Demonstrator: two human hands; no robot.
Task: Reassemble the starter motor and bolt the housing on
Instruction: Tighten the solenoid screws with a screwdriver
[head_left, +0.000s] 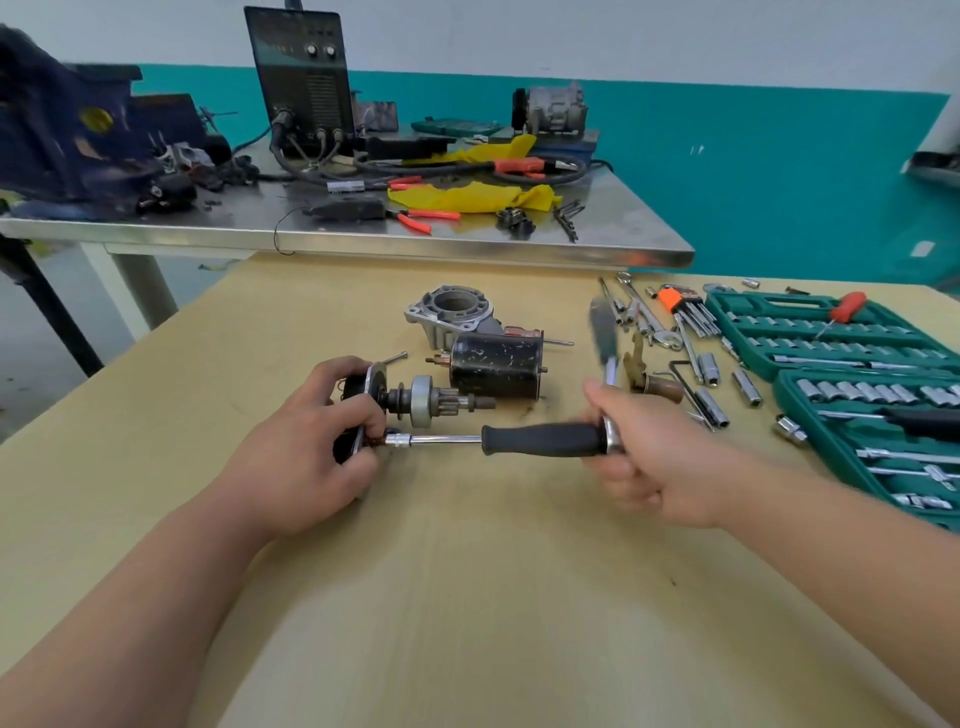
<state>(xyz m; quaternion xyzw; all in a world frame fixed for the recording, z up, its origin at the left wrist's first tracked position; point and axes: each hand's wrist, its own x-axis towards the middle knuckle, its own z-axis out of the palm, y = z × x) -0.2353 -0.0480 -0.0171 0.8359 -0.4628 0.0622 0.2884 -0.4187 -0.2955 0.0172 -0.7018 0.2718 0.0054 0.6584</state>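
My left hand (306, 441) grips the starter motor's armature assembly (415, 400), a metal plate with a pinion gear shaft pointing right, lying on the wooden table (467, 597). My right hand (649, 457) holds the end of a black-handled socket driver (540, 440) with a ratchet (605, 338) standing up from it, blurred. The driver's socket tip (397, 440) sits against the plate near my left fingers. Behind lie the black cylindrical motor housing (496, 366) and the grey aluminium nose housing (449, 314). A loose long bolt (395, 358) lies beside the plate.
Two open green socket set cases (831, 338) fill the right side, with loose sockets, hex keys (685, 312) and wrenches scattered in between. A steel bench (363, 239) with a welder, cables, pliers and yellow cloth stands beyond the table's far edge.
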